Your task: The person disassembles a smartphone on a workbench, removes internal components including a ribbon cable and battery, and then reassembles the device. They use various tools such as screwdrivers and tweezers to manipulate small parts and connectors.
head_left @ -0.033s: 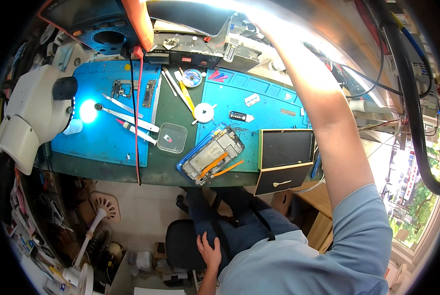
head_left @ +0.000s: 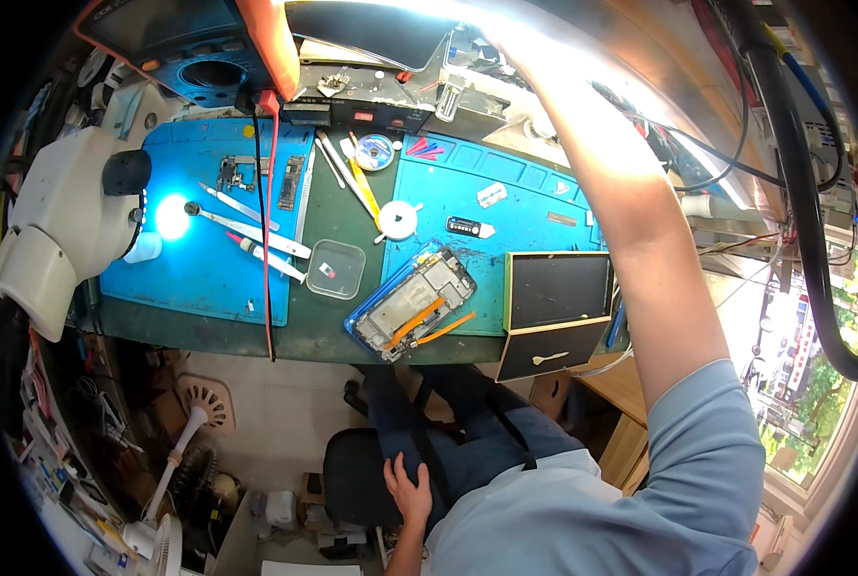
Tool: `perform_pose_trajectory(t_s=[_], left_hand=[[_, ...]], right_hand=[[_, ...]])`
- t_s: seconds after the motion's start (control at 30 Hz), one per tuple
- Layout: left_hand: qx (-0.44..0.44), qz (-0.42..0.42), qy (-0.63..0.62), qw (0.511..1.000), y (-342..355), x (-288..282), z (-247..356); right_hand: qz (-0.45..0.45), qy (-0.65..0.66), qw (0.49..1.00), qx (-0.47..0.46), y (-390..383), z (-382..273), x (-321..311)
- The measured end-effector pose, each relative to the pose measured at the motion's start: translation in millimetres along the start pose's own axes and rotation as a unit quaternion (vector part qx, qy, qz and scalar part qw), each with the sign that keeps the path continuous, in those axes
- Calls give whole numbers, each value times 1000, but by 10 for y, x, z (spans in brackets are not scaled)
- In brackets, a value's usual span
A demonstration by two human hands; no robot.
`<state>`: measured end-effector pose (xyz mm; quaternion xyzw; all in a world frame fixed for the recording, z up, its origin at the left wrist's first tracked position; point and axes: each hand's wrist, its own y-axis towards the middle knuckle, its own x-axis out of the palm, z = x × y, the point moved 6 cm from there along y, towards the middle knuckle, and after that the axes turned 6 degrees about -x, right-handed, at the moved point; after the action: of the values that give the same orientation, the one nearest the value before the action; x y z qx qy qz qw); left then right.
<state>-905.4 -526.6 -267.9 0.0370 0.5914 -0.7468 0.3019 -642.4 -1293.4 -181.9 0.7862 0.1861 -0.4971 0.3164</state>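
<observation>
Left hand (head_left: pixel 409 492): resting on the thigh (head_left: pixel 397 432), fingers slightly apart, nothing visibly held. Opened phone (head_left: pixel 391 305): at the tabletop's (head_left: pixel 314 338) near edge, orange flex cables (head_left: pixel 446 328) exposed. Right forearm (head_left: pixel 592 144): extended into far glare; finger state cannot be determined. Advisable: arm travels high, clear of the black box (head_left: pixel 559 286).

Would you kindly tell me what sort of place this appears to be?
Most likely an electronics or phone repair bench: an opened phone-like device with orange ribbon cables lies on it, small circuit boards rest on a blue mat, and what looks like a white microscope stands at the left.
</observation>
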Motion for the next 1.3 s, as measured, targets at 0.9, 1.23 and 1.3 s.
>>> perform_pose_trajectory(t_s=[0.9,1.23,1.3], left_hand=[[500,-133,-258,816,-285,-955,3327],[609,314,119,718,-62,-1631,4088],[577,325,72,746,38,-1759,4050]], right_hand=[[-222,362,899,-111,-3654,-1822,-1935],[-305,477,815,121,-3024,-1889,-1454],[-196,469,853,118,-2654,-1913,-1411]])
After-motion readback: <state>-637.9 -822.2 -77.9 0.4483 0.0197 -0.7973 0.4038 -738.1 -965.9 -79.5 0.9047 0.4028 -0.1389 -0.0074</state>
